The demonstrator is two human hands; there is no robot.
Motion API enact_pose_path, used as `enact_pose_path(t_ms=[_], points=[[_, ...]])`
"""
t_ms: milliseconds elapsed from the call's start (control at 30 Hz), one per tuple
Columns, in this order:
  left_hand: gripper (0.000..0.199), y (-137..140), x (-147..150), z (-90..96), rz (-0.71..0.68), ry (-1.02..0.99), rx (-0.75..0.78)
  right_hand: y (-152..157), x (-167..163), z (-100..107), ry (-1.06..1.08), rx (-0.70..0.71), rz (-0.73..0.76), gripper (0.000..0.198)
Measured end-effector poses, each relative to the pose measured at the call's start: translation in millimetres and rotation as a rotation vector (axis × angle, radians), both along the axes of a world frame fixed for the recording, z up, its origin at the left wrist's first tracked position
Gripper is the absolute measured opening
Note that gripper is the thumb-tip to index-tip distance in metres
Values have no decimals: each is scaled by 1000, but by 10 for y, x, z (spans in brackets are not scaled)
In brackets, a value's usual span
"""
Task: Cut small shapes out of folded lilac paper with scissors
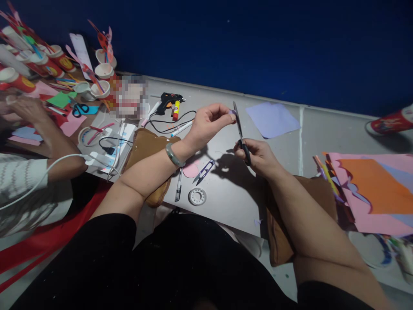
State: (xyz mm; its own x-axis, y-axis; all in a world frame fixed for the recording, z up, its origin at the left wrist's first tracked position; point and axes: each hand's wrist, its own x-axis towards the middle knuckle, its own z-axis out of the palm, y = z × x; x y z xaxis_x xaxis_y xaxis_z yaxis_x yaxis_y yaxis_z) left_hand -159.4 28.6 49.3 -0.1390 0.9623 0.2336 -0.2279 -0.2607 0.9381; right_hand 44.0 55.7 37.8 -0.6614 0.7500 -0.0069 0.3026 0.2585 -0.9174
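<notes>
Seen from above, a person in black sat at a pale grey table (230,209), 2 bare forearms reaching over it. The left hand (206,125), a jade-coloured bangle at its wrist, was raised above the tabletop. Its thumb and index finger were pinched nearly together on a small purple piece (232,113), apparently paper, mostly hidden by the fingertips. The right hand (260,157) was curled around the black handles of a pair of scissors (245,150), blades pointing up and away, right beside the pinched piece. How far the blades stood apart could not be told, as they showed nearly edge-on.

The step in hand looked like trimming: the purple piece was at the blades, held off the table. The next move seemed to call for a steady left pinch, fingertips clear of the edges, and small turns of the piece to guide the cut.

Beyond the right hand lay a light purple sheet (272,120). Nearer the person were a pen (178,185), a pink disc (191,170), thread snips (204,172) and a white tape roll (191,197). A glue gun (169,102) and a yellow glue stick (176,110) rested beyond the left wrist. At far left, a co-worker's arm (48,125) reached among coloured papers.
</notes>
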Motion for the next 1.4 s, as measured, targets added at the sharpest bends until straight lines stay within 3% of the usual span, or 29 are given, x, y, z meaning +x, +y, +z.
enact_pose_path(t_ms=[467, 1000, 1400], points=[[23, -5, 17, 5, -21, -4, -24, 1, 8, -3, 10, 18, -9, 40], [25, -2, -5, -1, -13, 1, -22, 4, 8, -9, 18, 4, -5, 46], [30, 24, -35, -47, -17, 12, 47, 11, 7, -22, 39, 19, 7, 42]])
